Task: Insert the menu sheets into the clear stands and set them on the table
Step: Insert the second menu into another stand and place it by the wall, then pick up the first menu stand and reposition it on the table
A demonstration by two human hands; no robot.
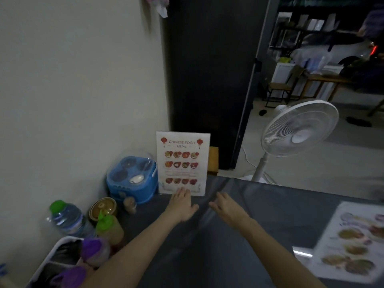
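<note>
A clear stand holding a "Chinese Food Menu" sheet (182,163) stands upright at the far edge of the dark table (259,215), next to the wall. My left hand (182,205) lies flat in front of it, fingertips touching its bottom edge, fingers apart. To the right of the stand my right hand (226,206) hovers just off the stand, fingers spread and holding nothing. A second menu sheet (351,242) with food pictures lies flat on the table at the right, blurred.
Left of the stand sit a blue condiment caddy (133,179), a brown lidded pot (102,207), a small shaker (130,204), a water bottle (66,219), squeeze bottles (108,225) and a white tray (60,256). A white pedestal fan (299,129) stands beyond the table.
</note>
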